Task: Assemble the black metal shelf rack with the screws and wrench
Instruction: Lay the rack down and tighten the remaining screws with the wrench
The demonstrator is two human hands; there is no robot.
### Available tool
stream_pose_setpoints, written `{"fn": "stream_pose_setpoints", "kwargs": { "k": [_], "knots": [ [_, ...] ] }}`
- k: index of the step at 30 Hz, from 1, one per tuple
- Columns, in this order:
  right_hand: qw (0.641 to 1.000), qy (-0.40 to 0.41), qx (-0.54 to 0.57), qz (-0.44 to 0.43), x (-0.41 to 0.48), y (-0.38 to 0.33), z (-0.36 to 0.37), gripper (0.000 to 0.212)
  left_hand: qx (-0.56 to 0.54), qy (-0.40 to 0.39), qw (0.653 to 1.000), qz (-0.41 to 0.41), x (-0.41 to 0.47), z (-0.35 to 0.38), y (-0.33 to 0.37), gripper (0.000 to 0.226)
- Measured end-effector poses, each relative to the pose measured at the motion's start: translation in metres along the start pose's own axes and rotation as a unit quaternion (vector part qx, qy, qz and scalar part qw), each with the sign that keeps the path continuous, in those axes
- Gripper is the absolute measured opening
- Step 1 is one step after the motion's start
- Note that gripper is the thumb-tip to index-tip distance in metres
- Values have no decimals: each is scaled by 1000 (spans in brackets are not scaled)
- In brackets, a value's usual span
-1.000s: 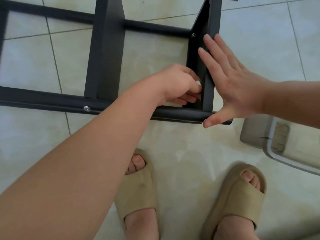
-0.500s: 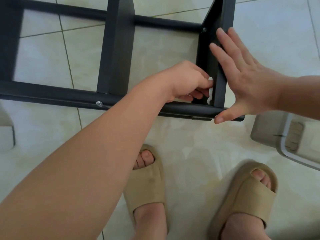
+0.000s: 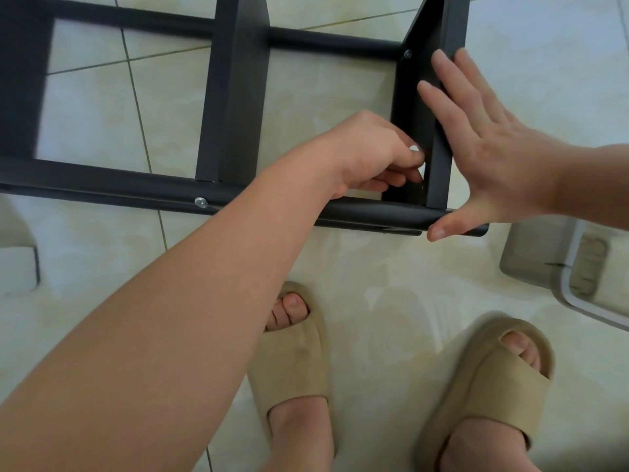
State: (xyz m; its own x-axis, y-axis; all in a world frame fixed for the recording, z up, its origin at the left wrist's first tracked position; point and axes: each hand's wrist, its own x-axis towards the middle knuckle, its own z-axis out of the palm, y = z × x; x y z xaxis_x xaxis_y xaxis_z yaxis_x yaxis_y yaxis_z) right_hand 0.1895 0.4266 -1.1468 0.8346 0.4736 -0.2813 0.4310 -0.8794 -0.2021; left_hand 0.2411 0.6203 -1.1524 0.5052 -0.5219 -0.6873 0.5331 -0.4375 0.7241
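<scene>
- Lying flat on the tiled floor [image 3: 544, 63], the black rack [image 3: 235, 97] looks partly built: cross panels already sit between a near tube [image 3: 102, 178] and a far one.
- One screw [image 3: 201, 202] shows in the near tube below the middle panel. A second screw [image 3: 407, 54] sits at the far corner of the end panel [image 3: 439, 28]. Those two joints look done.
- The left hand [image 3: 374, 151] is curled, and its fingertips pinch a small pale piece [image 3: 414, 148] at the inner face of the end panel, just above the near tube. It is too small to tell whether this is a screw or the wrench.
- The right hand [image 3: 490, 148] is flat with its fingers straight, pressed against the outer edge of the end panel. Its thumb rests on the tube's end, and it holds nothing.
- The near corner of the end panel seems to be the joint in hand, still to be tightened.
- Sandals [image 3: 292, 362] and a grey bin [image 3: 531, 260] are nearby.
</scene>
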Motion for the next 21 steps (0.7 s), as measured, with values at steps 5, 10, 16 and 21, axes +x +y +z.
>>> {"fn": "stream_pose_setpoints", "kwargs": {
  "k": [5,10,16,21],
  "knots": [
    [1000,-6,-2,4,0,-1,-1,149,-5,-5,1000,-8,-1,0,1,4],
    [1000,-12,0,8,0,-1,-2,150,-30,-16,999,-27,-1,-2,2,14],
    [1000,-14,6,6,1,-3,-2,150,-12,-24,999,-18,-1,-3,1,17],
    [1000,-3,11,-1,4,-7,0,149,-1,-25,1000,-5,-2,-7,-1,17]
  ]
}}
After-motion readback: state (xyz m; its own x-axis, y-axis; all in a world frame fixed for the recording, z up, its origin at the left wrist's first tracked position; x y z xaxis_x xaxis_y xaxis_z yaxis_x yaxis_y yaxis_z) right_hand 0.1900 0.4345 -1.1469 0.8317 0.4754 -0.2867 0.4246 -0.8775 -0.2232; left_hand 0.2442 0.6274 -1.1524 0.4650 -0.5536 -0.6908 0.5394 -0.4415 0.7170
